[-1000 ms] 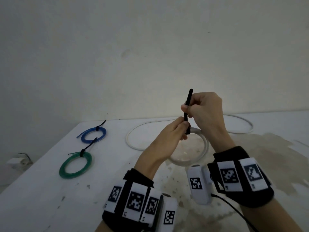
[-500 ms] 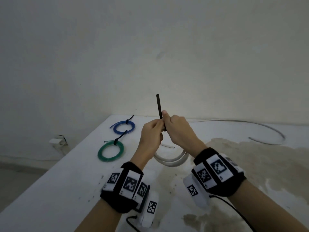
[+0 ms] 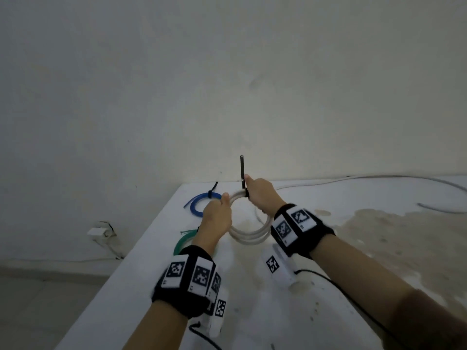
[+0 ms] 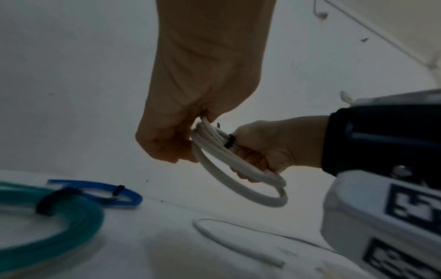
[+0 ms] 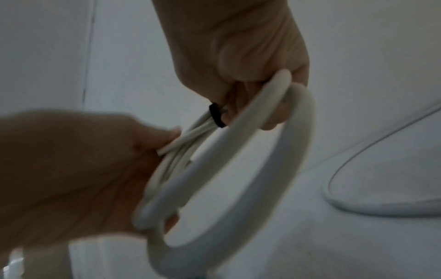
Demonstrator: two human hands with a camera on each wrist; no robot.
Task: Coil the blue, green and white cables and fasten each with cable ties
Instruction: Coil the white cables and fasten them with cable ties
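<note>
White table (image 3: 156,286): tied blue coil (image 3: 195,203) and green coil (image 3: 183,242) lie left. Both hands grip the white coil (image 3: 249,236); the left hand (image 3: 217,215) holds its rim, the right hand (image 3: 260,195) at the black tie (image 3: 242,170).

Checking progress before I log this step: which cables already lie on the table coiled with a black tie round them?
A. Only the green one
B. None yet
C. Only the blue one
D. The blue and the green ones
D: the blue coil and the green coil each lie on the table with a black tie round them, while both hands hold the white coil.
</note>
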